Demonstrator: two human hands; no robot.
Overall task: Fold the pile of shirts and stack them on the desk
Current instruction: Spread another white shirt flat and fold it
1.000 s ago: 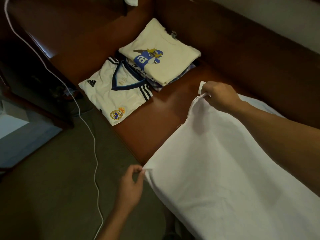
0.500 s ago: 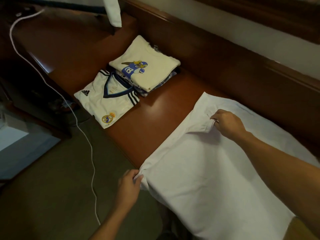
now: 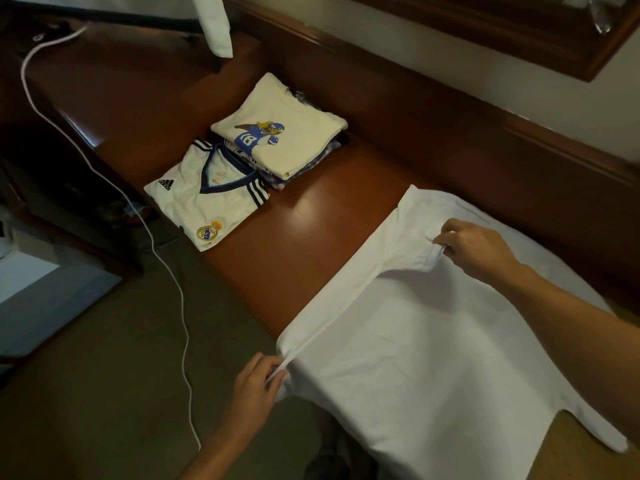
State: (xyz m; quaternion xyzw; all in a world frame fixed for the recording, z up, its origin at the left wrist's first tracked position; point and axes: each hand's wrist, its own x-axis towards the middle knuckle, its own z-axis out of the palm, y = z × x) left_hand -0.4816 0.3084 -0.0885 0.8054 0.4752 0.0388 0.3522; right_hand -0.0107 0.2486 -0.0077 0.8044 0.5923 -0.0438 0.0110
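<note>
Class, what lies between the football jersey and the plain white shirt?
Head view: only bare reddish desk top separates the football jersey from the plain white shirt.

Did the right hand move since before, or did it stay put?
Yes. The right hand moved away from the folded shirt stack and back over the white shirt, pulling its sleeve inward.

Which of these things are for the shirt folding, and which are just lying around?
For the folding: the white shirt, pinched by the left hand and right hand; the folded jersey; the folded cream shirt; the desk.
Just lying about: the white cable trailing over the carpet.
</note>
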